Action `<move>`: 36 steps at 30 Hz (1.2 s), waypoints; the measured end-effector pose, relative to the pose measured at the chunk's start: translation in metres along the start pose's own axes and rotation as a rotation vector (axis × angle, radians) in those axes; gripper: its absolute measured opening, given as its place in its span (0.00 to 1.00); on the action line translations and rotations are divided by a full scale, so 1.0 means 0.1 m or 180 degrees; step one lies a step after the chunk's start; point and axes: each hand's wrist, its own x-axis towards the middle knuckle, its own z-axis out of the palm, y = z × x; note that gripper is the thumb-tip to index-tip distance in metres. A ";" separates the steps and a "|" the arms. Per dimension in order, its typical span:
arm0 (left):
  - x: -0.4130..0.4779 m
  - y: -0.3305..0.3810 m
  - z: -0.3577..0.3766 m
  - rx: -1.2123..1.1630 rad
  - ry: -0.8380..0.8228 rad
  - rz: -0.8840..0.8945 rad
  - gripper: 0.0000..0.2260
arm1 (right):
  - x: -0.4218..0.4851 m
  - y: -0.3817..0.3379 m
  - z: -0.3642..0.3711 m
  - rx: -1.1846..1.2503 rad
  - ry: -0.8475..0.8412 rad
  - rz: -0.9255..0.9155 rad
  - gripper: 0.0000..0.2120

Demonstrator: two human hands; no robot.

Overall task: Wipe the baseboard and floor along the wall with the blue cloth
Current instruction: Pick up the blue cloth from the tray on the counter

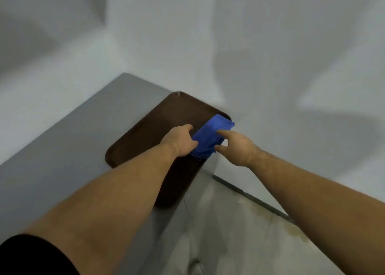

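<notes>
Wiping has not begun: the blue cloth (210,137) lies folded on a brown tray (150,133) on the grey worktop (62,150), both hands (181,141) (239,147) touching it with fingers loose, baseboard (250,195) and floor (239,243) untouched.

A plain indoor room, sparsely furnished, though which kind of building it belongs to cannot be told. Bare, pale grey-white walls (250,35) meet in a corner with nothing hung on them. A grey tabletop (62,150) stands pushed into that corner, and on it lies a dark brown serving tray (150,129), of the sort used in a canteen or a home. Below, a light tiled floor (239,233) meets the wall along a thin dark baseboard (250,197)
</notes>
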 end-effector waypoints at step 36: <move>0.02 1.19 2.25 -0.4117 -0.0595 -0.0063 0.07 | -0.37 2.19 0.40 0.3058 0.0649 0.0902 0.25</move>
